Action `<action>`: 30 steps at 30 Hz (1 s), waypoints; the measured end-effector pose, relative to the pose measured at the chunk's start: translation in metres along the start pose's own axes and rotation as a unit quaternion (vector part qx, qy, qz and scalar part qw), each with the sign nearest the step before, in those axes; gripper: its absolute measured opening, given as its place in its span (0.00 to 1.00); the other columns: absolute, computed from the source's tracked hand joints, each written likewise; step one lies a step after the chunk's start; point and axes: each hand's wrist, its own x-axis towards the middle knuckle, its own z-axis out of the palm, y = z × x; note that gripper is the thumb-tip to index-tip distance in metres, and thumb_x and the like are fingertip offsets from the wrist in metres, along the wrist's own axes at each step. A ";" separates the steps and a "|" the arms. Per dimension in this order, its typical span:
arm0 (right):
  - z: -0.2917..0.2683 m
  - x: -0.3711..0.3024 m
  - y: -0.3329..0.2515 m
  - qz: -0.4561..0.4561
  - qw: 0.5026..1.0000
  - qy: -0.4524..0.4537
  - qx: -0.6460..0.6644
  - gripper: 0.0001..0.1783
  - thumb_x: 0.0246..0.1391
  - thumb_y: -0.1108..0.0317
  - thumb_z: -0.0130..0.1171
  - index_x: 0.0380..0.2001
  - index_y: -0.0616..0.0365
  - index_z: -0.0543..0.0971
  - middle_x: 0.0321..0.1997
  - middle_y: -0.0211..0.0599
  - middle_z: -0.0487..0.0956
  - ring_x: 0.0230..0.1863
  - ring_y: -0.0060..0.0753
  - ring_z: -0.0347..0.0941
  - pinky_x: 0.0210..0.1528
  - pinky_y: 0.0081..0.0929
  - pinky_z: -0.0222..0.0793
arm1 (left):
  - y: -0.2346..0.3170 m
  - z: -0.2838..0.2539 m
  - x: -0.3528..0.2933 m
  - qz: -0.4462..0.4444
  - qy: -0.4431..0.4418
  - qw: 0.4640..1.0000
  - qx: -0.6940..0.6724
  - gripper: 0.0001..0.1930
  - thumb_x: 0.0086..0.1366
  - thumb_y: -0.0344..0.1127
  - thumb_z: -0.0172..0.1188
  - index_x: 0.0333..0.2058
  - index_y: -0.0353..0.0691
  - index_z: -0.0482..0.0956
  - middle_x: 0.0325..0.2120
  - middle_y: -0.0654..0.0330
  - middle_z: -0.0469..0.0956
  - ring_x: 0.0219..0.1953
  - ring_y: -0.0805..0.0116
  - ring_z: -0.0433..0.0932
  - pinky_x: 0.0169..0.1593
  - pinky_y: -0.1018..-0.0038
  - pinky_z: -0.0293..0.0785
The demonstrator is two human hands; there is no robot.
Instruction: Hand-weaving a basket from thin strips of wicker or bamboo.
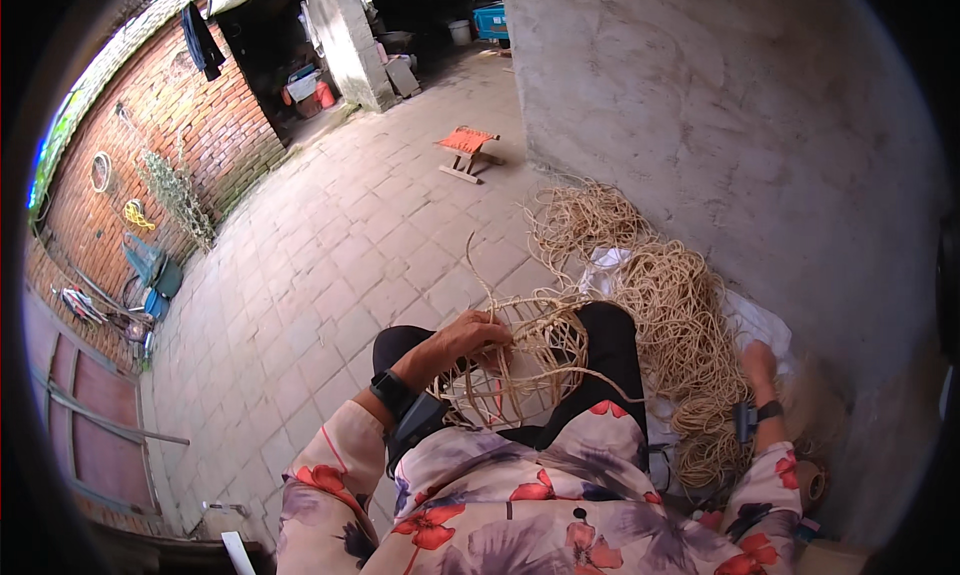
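Observation:
An openwork basket (545,350) of tan cord, partly woven and with loose ends sticking out, rests on my lap between my knees. At its left side, my left hand (475,337) is closed on the cords of its rim. Far to the right, my right hand (760,363) is held out beside the big heap of tan cord (675,320), over a white sack (755,320). Its fingers are turned away and hidden, so what it holds, if anything, does not show. Both wrists wear dark bands.
A folding stool (467,140) with an orange seat stands ahead on the paved floor (330,265). A grey wall (720,105) rises close on the right, behind the cord heap. Along the brick wall (150,145) at left are dried plants (175,190) and a bucket (167,278).

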 end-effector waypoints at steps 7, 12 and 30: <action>-0.073 -0.095 -0.222 -0.376 0.807 -0.194 0.412 0.16 0.47 0.59 0.65 0.33 0.60 0.79 0.28 0.40 0.79 0.31 0.31 0.76 0.35 0.26 0.71 | 0.023 0.017 -0.007 0.229 -0.029 0.938 0.258 0.10 0.66 0.32 0.51 0.38 0.29 0.74 0.29 0.54 0.77 0.31 0.62 0.77 0.38 0.72 0.75; -0.096 -0.108 -0.229 -0.316 0.706 -0.542 0.327 0.16 0.53 0.57 0.59 0.32 0.60 0.80 0.26 0.31 0.78 0.29 0.18 0.73 0.32 0.20 0.68 | 0.033 0.014 -0.015 0.160 -0.063 0.945 0.277 0.09 0.66 0.28 0.49 0.43 0.32 0.73 0.36 0.52 0.75 0.34 0.59 0.75 0.41 0.71 0.76; -0.095 -0.158 -0.336 -0.475 0.812 -0.038 0.336 0.15 0.42 0.68 0.63 0.34 0.58 0.71 0.30 0.42 0.73 0.30 0.44 0.75 0.31 0.35 0.71 | 0.002 0.010 -0.020 0.171 -0.017 0.963 0.208 0.11 0.64 0.27 0.46 0.45 0.38 0.70 0.38 0.58 0.72 0.37 0.68 0.74 0.43 0.74 0.74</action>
